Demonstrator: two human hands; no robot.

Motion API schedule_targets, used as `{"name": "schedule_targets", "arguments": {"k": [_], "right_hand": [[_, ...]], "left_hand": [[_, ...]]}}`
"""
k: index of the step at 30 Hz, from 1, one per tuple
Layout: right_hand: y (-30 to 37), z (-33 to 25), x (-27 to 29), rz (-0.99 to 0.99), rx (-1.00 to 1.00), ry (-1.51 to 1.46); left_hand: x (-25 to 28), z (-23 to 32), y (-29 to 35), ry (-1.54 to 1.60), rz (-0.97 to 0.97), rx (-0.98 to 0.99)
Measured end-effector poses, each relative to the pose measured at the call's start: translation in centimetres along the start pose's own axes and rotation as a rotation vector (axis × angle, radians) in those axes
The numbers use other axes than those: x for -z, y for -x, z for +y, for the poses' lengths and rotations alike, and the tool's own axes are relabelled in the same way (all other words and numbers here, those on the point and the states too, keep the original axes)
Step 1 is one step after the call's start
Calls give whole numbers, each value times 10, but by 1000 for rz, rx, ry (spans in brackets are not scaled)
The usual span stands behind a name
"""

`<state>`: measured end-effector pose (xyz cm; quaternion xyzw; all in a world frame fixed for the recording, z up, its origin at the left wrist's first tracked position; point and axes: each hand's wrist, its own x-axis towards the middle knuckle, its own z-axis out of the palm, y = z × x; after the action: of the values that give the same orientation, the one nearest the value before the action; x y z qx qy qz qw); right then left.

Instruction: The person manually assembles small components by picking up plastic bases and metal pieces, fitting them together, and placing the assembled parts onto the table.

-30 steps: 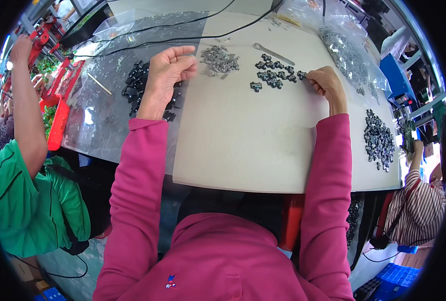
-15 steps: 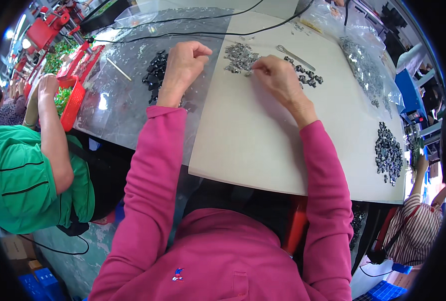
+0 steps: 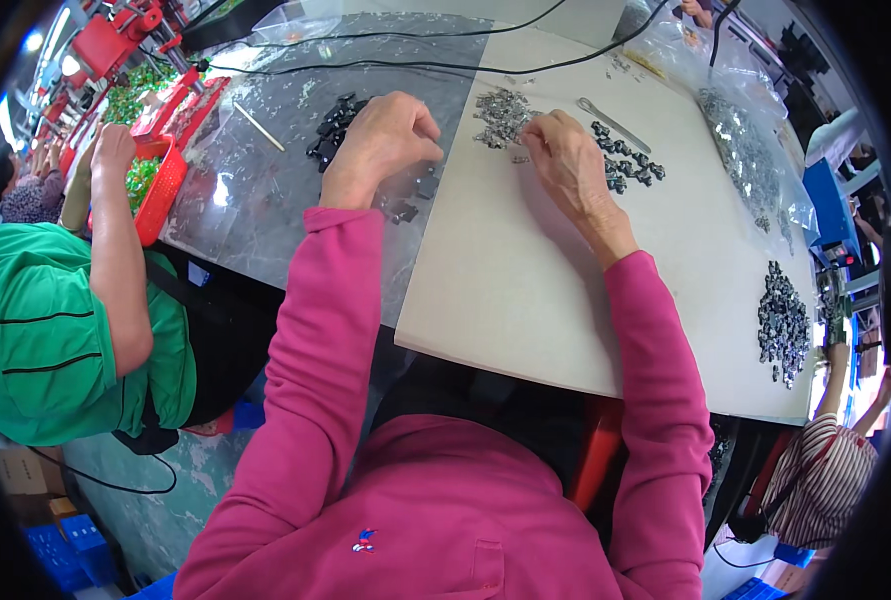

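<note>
My left hand (image 3: 390,140) hovers over the grey part of the table, its fingers curled inward. Whether anything is between those fingertips is hidden. Beside it lies a heap of small shiny black pieces (image 3: 333,130), partly covered by the hand, with a few loose black pieces (image 3: 403,212) near the wrist. Fingertips pinched together, my right hand (image 3: 568,160) is at the right edge of a scattered pile of small silver metal pieces (image 3: 500,112). What it pinches is too small to make out. Just right of it sit several dark assembled clusters (image 3: 625,165).
Metal tweezers (image 3: 615,125) lie beyond the clusters. A clear bag of silver parts (image 3: 740,140) and a dark pile (image 3: 782,325) are on the right. A white stick (image 3: 258,127) and a red basket (image 3: 162,190) are leftward, near a green-clad co-worker (image 3: 65,330). Black cables (image 3: 415,68) cross the back.
The view has shifted a little. My left fingertips have come down nearer to me, and loose black pieces by the wrist now show. The right hand stays pinched by the silver pile.
</note>
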<state>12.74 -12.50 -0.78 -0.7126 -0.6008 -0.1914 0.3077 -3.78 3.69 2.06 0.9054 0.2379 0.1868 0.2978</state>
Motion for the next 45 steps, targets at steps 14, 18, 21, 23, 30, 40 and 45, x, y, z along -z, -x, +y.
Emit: {"name": "schedule_targets", "arguments": {"k": [14, 18, 21, 23, 30, 40, 45], "right_hand": [[7, -4, 3, -122, -52, -74], [7, -5, 2, -146, -21, -28], [7, -11, 3, -161, -13, -9], [8, -16, 3, -177, 5, 32], [8, -12, -2, -156, 52, -16], [10, -7, 9, -151, -75, -244], [8, -7, 14, -106, -135, -183]], "left_hand": [[-12, 17, 0, -14, 123, -59], [-20, 19, -7, 272, 109, -57], [-23, 21, -7, 475, 49, -38], [-26, 23, -5, 673, -26, 5], [-28, 21, -6, 867, 14, 10], [-35, 14, -9, 871, -56, -27], [-35, 16, -7, 935, -61, 31]]}}
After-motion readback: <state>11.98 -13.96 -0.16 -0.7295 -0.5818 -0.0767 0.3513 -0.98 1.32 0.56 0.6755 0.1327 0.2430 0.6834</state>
